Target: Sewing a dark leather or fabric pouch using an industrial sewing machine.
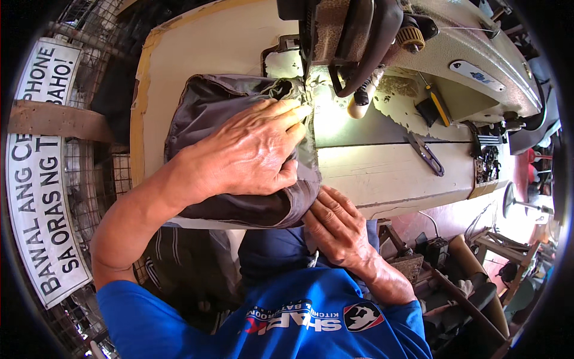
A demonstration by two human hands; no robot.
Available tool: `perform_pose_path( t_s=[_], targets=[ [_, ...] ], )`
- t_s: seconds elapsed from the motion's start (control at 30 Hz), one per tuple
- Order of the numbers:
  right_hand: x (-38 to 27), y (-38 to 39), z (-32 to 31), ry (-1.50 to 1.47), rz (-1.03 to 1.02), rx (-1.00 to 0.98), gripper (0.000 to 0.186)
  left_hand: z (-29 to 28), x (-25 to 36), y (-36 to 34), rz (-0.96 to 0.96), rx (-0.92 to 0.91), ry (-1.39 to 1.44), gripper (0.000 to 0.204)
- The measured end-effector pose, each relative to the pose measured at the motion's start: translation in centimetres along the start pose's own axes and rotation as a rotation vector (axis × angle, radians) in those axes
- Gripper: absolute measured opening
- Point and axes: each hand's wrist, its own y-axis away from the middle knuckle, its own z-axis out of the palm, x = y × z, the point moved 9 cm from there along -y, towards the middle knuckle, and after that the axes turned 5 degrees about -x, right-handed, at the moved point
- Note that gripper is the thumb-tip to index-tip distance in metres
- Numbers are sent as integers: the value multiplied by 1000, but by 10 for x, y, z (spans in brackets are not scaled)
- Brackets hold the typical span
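A dark grey fabric piece (206,119), folded and seamed like part of a garment, lies on the table of a sewing machine (460,45). My left hand (248,146) rests flat over it, fingers stretched toward the needle area and thumb bent inward. The fabric's far right edge runs close by the presser foot, whose exact contact I cannot make out. At the table's front edge, my right hand (341,230) has its fingers over the fabric's near right corner. Its thumb is hidden, and the hand looks closed on that edge.
A lit bulb (358,110) shines beside the needle area. Thread snips (427,155) and a yellow-and-black handled tool (439,105) lie right of it on the table (382,173). Wire mesh with a white sign (39,221) stands at left. Wooden frames (460,299) clutter the lower right.
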Motion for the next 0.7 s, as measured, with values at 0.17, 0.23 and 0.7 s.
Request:
perform_pose_path(
  t_s=[0.17,0.23,0.7],
  targets=[
    [10,-3,-4,2,34,-2,37,-1,-5,-6,-41,-65,40,46],
    [11,-3,-7,1,32,24,37,1,-7,-7,-66,-103,46,45],
    [15,5,-10,10,37,31,39,-5,-1,-9,29,-93,-91,54]
  ],
)
